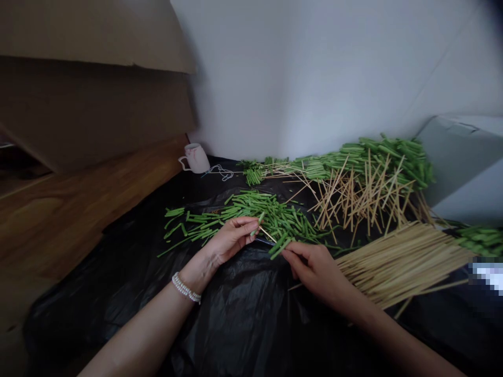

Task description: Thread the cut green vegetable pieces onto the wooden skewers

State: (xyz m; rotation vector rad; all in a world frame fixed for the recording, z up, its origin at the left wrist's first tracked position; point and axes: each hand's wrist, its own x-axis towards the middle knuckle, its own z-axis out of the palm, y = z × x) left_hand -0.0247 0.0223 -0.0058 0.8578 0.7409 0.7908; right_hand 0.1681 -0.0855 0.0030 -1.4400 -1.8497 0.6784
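Observation:
Between thumb and fingers, my left hand (234,238) pinches a short cut green stem (257,223) at the tip of a wooden skewer (268,234). My right hand (310,262) is closed on that skewer, close to a few green stem pieces (280,246) lying crosswise on it. Whether the left piece is pierced, I cannot tell. Just beyond both hands lies a loose heap of cut green stems (251,207) on a black plastic sheet (231,309). Beside my right forearm rests a thick bundle of bare skewers (408,259).
Along the wall, filled skewers are piled, their green stems (393,157) toward the wall and bare sticks (361,199) toward me. A white mug (196,158) stands at back left beside a tangled cord (220,172). A cardboard box (98,110) rises at left, a grey box (459,162) at right.

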